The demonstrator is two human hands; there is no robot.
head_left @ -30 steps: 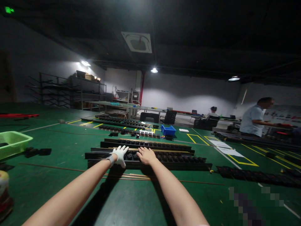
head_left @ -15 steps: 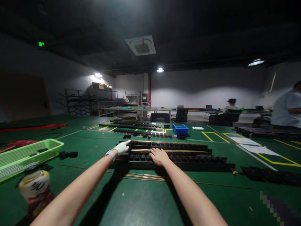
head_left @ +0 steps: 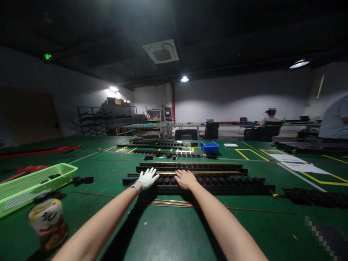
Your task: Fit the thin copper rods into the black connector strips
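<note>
My left hand (head_left: 147, 178), in a white glove, lies with fingers spread on the near long black rail (head_left: 231, 182), which is filled with a row of small black parts. My bare right hand (head_left: 185, 178) rests flat on the same rail, a little to the right. Neither hand grips anything. A second black rail (head_left: 206, 167) lies just behind, with thin brass-coloured rods (head_left: 163, 201) on the green table in front.
A light green basket (head_left: 32, 183) and a printed can (head_left: 48, 223) stand at the near left. A blue bin (head_left: 209, 147) and more black rails (head_left: 154, 143) sit farther back. Two people are at benches on the right. Yellow lines mark the green surface.
My left hand has drawn back from the far rail onto the near rail. The view has shifted left over the second, bringing the basket and the can into sight.
</note>
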